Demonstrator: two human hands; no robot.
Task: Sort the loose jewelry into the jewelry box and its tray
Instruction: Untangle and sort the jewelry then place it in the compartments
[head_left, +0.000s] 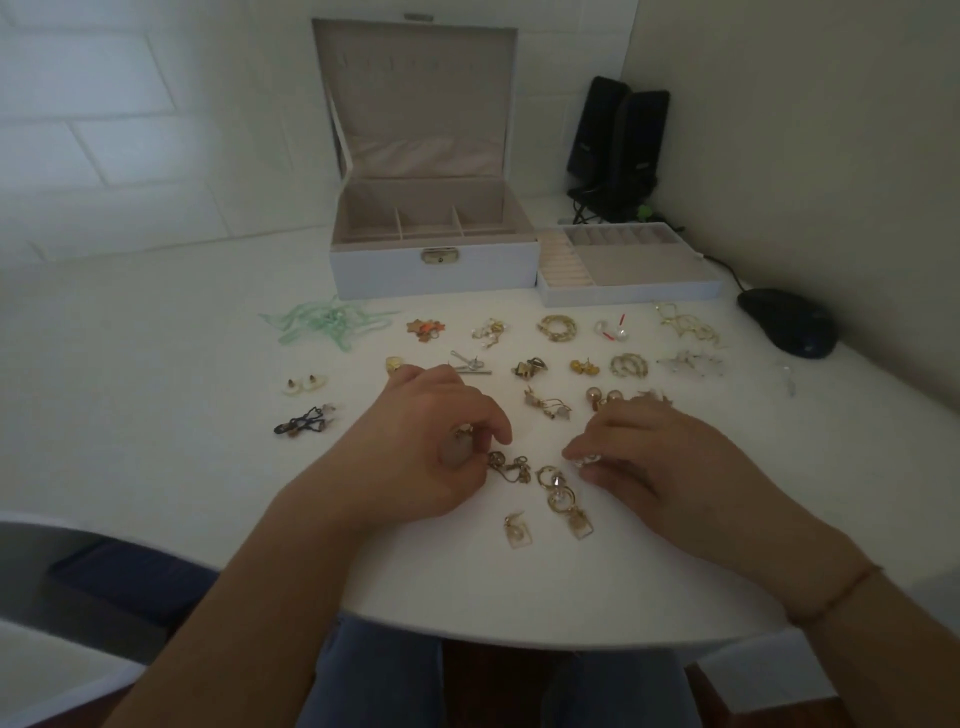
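Observation:
An open pale jewelry box (434, 270) stands at the back of the white table, its lid up. Its removable tray (631, 291) sits beside it on the right. Several loose earrings and chains lie spread in front of them. My left hand (431, 452) pinches a small gold earring cluster (511, 467) at the near middle. My right hand (644, 457) pinches a small shiny earring (589, 460) just right of it. Gold hoop drop earrings (561, 499) and a square pendant earring (518, 531) lie between and below my hands.
A green ribbon tangle (327, 322) lies left of the box. A dark computer mouse (787, 322) sits at the right, and black speakers (618, 145) with cables stand behind the tray. The table's rounded front edge (519, 639) is close to my lap.

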